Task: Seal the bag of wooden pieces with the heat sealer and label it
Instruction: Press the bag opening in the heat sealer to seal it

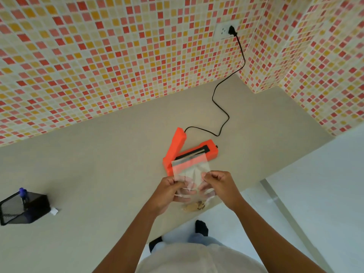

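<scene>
A clear plastic bag [192, 175] hangs between my two hands above the counter's front edge, with wooden pieces [194, 206] gathered at its bottom. My left hand [169, 191] pinches the bag's left side and my right hand [220, 185] pinches its right side. The bag's top edge overlaps the near side of the orange heat sealer [205, 152], which lies on the counter just behind with its lid arm [177, 143] raised. Whether the bag touches the sealer is unclear.
The sealer's black cord [220, 107] runs across the beige counter [98, 164] to a wall socket [226, 30]. A black mesh pen holder [23, 207] with a blue pen stands at far left, a small white paper piece [54, 211] beside it. Tiled walls close the back and right.
</scene>
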A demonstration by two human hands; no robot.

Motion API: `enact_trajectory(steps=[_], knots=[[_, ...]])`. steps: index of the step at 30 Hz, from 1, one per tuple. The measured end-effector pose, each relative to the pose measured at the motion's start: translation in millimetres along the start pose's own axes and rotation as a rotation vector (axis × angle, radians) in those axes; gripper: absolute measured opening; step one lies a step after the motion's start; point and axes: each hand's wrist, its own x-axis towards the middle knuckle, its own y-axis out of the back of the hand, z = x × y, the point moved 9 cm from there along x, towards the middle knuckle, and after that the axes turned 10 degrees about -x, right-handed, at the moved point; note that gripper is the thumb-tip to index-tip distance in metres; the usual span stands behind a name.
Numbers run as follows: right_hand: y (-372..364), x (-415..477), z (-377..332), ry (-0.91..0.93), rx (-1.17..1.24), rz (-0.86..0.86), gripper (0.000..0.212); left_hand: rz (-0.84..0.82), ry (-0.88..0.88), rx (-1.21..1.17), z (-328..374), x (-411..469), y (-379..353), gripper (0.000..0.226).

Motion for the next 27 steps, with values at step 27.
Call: enact_trajectory(steps=[27], knots=[[26, 88, 19, -0.195, -0.259, -0.244, 0.035, 0.527, -0.066, -0.224, -34, 64, -10, 0.03]])
